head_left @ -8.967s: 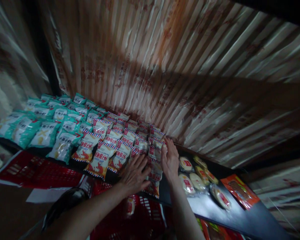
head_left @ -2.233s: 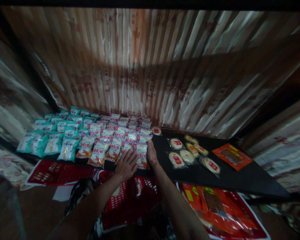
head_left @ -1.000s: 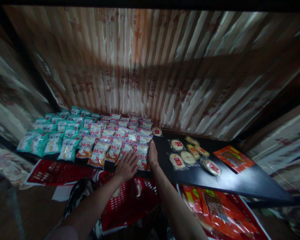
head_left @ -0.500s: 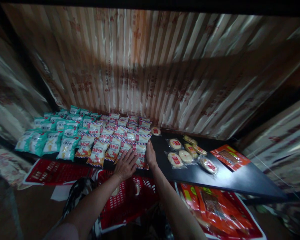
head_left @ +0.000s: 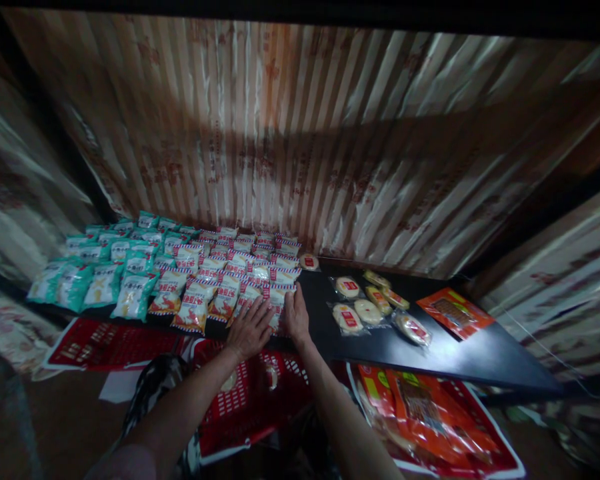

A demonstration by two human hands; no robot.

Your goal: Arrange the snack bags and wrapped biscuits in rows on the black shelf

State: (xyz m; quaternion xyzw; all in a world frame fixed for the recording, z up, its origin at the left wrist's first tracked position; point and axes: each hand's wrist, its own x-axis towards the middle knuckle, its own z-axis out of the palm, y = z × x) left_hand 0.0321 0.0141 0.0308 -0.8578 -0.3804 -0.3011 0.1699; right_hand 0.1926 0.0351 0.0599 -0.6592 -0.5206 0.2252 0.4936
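Note:
Rows of small white-and-orange snack bags [head_left: 197,303] with striped edges cover the middle left of a dark shelf [head_left: 325,340]. My left hand [head_left: 251,329] lies on the front bags near the shelf's edge, its fingers stretched out. Close beside it, my right hand [head_left: 297,315] is on edge with straight fingers, its palm against the right side of the front snack bag [head_left: 279,300]. That bag is partly covered by both hands. Teal-and-white snack bags [head_left: 135,287] stand in rows further left.
Round wrapped cakes [head_left: 347,319] and yellow packets [head_left: 379,300] lie right of my hands. An orange flat pack [head_left: 455,310] rests further right. Below the shelf are a red basket [head_left: 235,407] and another holding orange packs [head_left: 423,413]. A corrugated sheet [head_left: 290,133] backs the shelf.
My right hand has shifted slightly left and now covers more of the front bag's side. My left hand has barely moved. The whole view has shifted a little.

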